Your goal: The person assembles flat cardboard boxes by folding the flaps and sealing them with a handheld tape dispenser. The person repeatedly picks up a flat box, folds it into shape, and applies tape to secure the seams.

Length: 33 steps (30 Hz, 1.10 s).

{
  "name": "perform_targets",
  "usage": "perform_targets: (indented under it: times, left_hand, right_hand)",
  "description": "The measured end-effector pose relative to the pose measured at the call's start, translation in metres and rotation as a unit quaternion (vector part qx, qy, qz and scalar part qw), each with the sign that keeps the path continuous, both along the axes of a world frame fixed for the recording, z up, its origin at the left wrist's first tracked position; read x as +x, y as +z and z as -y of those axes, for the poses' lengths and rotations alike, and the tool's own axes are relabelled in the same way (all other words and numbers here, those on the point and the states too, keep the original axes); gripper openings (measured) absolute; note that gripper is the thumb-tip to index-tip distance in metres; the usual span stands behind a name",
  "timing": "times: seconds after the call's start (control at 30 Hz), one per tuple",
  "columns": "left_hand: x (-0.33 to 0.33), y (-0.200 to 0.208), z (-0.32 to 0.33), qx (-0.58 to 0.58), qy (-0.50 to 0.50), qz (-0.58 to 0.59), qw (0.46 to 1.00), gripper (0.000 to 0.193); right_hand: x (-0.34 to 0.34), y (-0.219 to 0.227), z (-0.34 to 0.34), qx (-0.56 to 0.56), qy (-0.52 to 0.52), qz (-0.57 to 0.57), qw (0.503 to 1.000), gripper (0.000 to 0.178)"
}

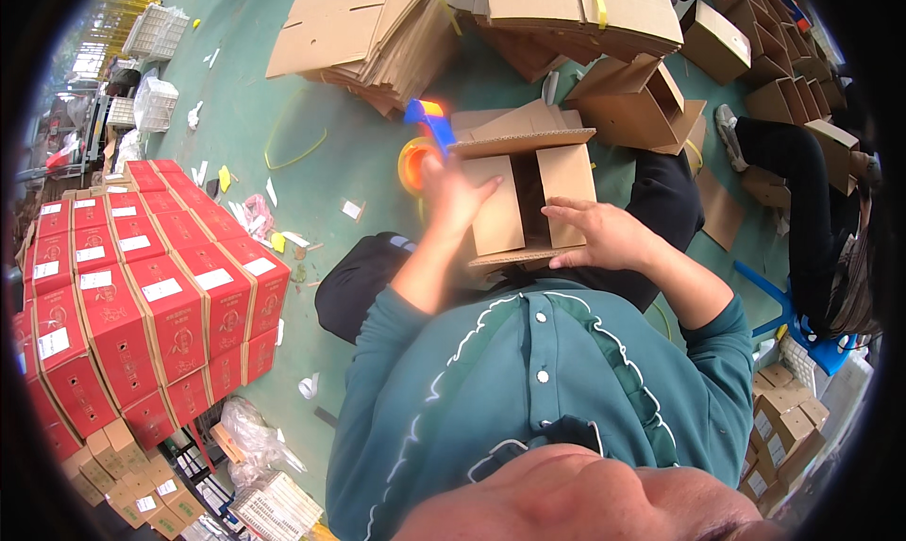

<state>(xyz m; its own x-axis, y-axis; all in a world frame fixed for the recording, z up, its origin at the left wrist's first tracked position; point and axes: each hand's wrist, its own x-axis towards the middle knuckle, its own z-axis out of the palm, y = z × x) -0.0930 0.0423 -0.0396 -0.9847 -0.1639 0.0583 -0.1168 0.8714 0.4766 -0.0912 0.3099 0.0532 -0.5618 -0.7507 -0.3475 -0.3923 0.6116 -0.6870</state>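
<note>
A small brown cardboard box (498, 216) sits in front of my torso. Its two side flaps are folded inward, with a dark gap between them, and its far flap stands up. My left hand (453, 194), slightly blurred, is at the box's left side, closed on a blue and orange tape dispenser (432, 131). The hand hides part of the dispenser; its thumb points toward the left flap. My right hand (599, 228) lies on the right flap, fingers stretched out and apart, thumb near the front edge.
Flattened cardboard stacks (349, 32) lie ahead, beside another open carton (632, 102). Red boxes (160, 291) are piled at left. Another person's dark-clothed leg (788, 183) and a blue stool (802, 329) are at right. Scraps litter the green floor (236, 98).
</note>
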Motion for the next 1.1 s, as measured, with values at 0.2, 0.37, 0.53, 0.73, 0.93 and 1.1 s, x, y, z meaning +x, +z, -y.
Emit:
perform_targets:
  times: [0.2,0.37,0.53,0.73,0.93,1.1]
  left_hand:
    - [0.000,0.002,0.002,-0.016,-0.021,0.016,1.000,0.077]
    - [-0.002,-0.005,0.015,-0.021,-0.042,0.005,0.999,0.074]
    - [-0.006,-0.015,0.051,0.238,-0.071,0.021,0.969,0.035]
    - [0.010,-0.021,0.048,0.281,0.010,-0.075,0.957,0.028]
    - [-0.016,-0.019,0.027,0.152,0.003,-0.094,0.984,0.036]
    - [-0.020,-0.020,0.013,0.094,-0.032,-0.112,0.989,0.032]
  right_hand:
    - [-0.021,-0.048,0.006,-0.015,-0.082,-0.322,0.943,0.102]
    - [-0.022,-0.023,0.029,0.030,-0.149,-0.383,0.911,0.122]
    - [-0.017,-0.029,0.020,0.073,-0.119,-0.367,0.920,0.106]
    - [0.023,-0.068,0.007,0.099,-0.073,-0.352,0.928,0.068]
    - [0.016,-0.049,0.006,0.131,-0.018,-0.283,0.950,0.107]
    - [0.022,-0.051,0.013,0.124,-0.001,-0.269,0.955,0.110]
